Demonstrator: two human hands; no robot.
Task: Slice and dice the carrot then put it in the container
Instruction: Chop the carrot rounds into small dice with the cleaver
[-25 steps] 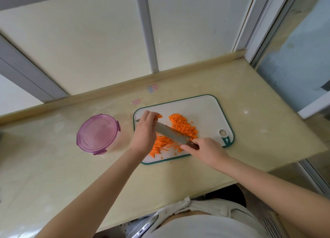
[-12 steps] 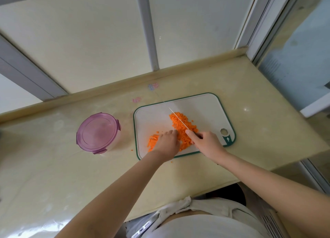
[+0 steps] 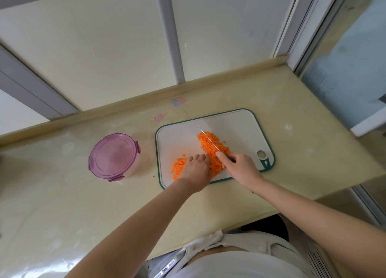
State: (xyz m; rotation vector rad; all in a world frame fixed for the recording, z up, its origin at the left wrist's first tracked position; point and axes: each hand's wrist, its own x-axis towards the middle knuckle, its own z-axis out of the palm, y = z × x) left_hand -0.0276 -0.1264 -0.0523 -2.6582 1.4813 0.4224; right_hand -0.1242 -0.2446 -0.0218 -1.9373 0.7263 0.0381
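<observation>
A white rectangular plastic cutting board with a green rim (image 3: 240, 127) is seen lying on a beige countertop (image 3: 302, 131). A heap of diced orange carrot (image 3: 219, 147) is located at the board's middle. A bundle of uncut orange carrot strips (image 3: 177, 167) is located at its near-left part, just beside the heap. The strips are held down by the left hand (image 3: 196, 171), fingers curled over them, knuckles up. A thin-bladed kitchen knife (image 3: 207, 138) is grasped at the handle by the right hand (image 3: 240, 169), with the forefinger laid along the spine. The blade is viewed edge-on over the heap, and its contact with the board cannot be determined. A round clear container with a purple clip-on lid (image 3: 113, 156) is noted left of the board, apart from it, with the lid fitted. One carrot fragment (image 3: 154, 175) is observed on the countertop between container and board.
</observation>
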